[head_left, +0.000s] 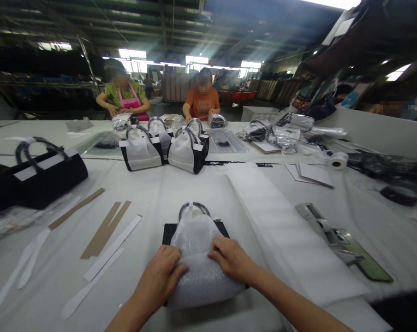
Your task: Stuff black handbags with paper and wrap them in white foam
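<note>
A small black handbag [224, 229] stands in front of me on the white table, its front covered by a sheet of white foam wrap [201, 288]. The foam also reaches up around the bag's dark handles [196, 204]. At the left side of the bag, my left hand [163, 271] is closed with thumb and fingers on the foam. My right hand [231, 258] pinches the foam at the right, a little higher. Most of the bag's front lies hidden under the foam and my hands.
Several foam-wrapped bags [142, 152] stand farther back. A bare black bag [52, 173] is at left, near cardboard strips [106, 230]. Layered foam sheets [281, 221] lie at right beside a tape dispenser [317, 221] and a phone [364, 258]. Two people work across the table.
</note>
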The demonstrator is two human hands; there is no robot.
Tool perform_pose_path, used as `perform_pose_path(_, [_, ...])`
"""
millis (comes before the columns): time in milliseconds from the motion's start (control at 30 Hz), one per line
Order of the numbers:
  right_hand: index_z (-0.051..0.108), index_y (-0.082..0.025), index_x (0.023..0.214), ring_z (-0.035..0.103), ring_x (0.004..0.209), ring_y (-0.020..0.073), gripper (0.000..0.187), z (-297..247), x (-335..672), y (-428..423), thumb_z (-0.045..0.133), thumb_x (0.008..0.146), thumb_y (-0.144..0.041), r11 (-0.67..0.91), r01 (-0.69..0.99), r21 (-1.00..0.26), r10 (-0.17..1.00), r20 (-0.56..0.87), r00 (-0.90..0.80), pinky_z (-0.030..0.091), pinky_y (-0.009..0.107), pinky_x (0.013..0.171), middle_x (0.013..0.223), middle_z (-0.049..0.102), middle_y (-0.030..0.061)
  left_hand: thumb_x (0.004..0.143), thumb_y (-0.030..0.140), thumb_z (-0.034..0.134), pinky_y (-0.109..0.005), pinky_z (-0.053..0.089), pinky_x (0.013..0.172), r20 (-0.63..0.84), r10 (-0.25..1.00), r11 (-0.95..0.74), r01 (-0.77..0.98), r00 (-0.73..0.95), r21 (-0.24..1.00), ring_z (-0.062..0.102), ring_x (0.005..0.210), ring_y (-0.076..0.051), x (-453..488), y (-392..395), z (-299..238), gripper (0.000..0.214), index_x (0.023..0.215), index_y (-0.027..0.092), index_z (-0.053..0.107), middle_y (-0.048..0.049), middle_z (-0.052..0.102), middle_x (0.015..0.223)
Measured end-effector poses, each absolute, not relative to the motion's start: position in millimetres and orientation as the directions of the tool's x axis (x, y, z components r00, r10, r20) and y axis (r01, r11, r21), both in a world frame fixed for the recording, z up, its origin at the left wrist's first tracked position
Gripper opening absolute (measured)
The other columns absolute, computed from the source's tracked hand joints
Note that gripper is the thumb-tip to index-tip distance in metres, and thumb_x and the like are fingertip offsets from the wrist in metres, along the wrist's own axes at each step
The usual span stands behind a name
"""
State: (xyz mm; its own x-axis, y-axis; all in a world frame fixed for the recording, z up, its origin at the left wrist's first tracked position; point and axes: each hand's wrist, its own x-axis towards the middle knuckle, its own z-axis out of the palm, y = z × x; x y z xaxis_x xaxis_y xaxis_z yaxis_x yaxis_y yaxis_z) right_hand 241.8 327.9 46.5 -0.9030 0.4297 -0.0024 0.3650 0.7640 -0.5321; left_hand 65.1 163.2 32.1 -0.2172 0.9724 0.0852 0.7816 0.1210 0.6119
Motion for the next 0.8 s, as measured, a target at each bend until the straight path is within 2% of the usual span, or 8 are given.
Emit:
perform_pose_path(167, [0.051,-0.019,0.075,0.053,0.075,0.0155,0.013,44,240,325,0.054,0.086,-0.024,0.769,0.381,-0.513,0.449,0.010,-0.893,0.041,0.028,0.069,0.080,0.055,0.0021,0.089,0.026,0.045,-0.038,0.047,0.079,0.109,0.958,0.187,0.864,-0.266,0.467,0.055,0.087,-0.020,73,171,37,0.017,0.076,0.019,0.055,-0.0044,0.061,0.089])
perform_pose_path(267, [0.052,-0.018,0.077,0.053,0.079,0.0156,0.010,42,240,324,0.054,0.085,-0.024,0.759,0.403,-0.512,0.474,0.010,-0.880,0.043,0.029,0.073,0.092,0.053,0.0046,0.086,0.022,0.049,-0.044,0.045,0.087,0.249,0.910,0.245,0.915,-0.331,0.320,0.055,0.098,-0.024,85,169,40,0.011,0.090,0.020,0.060,-0.0074,0.061,0.109])
perform_pose_path(333, [0.054,-0.018,0.079,0.054,0.079,0.0152,0.009,40,240,324,0.055,0.085,-0.024,0.752,0.417,-0.510,0.486,0.004,-0.874,0.044,0.029,0.072,0.097,0.051,0.0054,0.085,0.015,0.050,-0.049,0.040,0.097,0.394,0.866,0.242,0.948,-0.308,0.207,0.049,0.115,-0.027,98,167,40,0.026,0.108,0.023,0.058,-0.0094,0.052,0.130])
perform_pose_path(400, [0.054,-0.018,0.078,0.053,0.076,0.0146,0.009,38,240,323,0.054,0.085,-0.024,0.756,0.418,-0.503,0.485,0.003,-0.875,0.044,0.029,0.070,0.095,0.050,0.0051,0.085,0.014,0.050,-0.046,0.035,0.105,0.469,0.865,0.139,0.984,-0.176,0.112,0.040,0.128,-0.027,113,165,36,0.039,0.123,0.022,0.051,-0.0102,0.043,0.142])
perform_pose_path(500, [0.055,-0.017,0.075,0.052,0.073,0.0135,0.010,35,239,323,0.052,0.084,-0.021,0.755,0.419,-0.504,0.495,0.018,-0.869,0.043,0.027,0.066,0.091,0.051,0.0041,0.082,0.045,0.058,-0.044,0.039,0.104,0.389,0.921,-0.026,0.998,0.002,0.055,0.038,0.131,-0.031,129,168,23,0.067,0.136,0.012,0.038,-0.0153,0.044,0.141])
perform_pose_path(600, [0.053,-0.018,0.067,0.052,0.072,0.0133,0.016,31,239,328,0.055,0.082,-0.021,0.724,0.407,-0.557,0.514,0.041,-0.857,0.042,0.026,0.066,0.086,0.053,0.0032,0.066,0.072,0.059,-0.053,0.038,0.103,0.246,0.969,-0.011,0.997,-0.008,0.075,0.039,0.129,-0.038,136,172,10,0.102,0.140,0.009,0.030,-0.0186,0.044,0.141])
perform_pose_path(700, [0.055,-0.018,0.065,0.055,0.071,0.0137,0.024,34,248,343,0.047,0.087,-0.024,0.596,0.397,-0.698,0.570,0.019,-0.822,0.044,0.026,0.067,0.078,0.057,0.0018,0.066,0.070,0.060,-0.055,0.035,0.104,0.181,0.983,0.029,0.996,-0.044,0.083,0.036,0.131,-0.039,137,173,6,0.101,0.142,0.012,0.028,-0.0180,0.040,0.144])
perform_pose_path(800, [0.063,-0.019,0.077,0.058,0.070,0.0149,0.034,45,265,358,0.035,0.093,-0.031,0.445,0.449,-0.775,0.677,-0.037,-0.735,0.045,0.028,0.069,0.074,0.062,0.0018,0.066,0.067,0.063,-0.056,0.034,0.105,0.176,0.982,0.050,0.995,-0.064,0.082,0.035,0.131,-0.039,139,174,8,0.099,0.141,0.012,0.030,-0.0181,0.039,0.144])
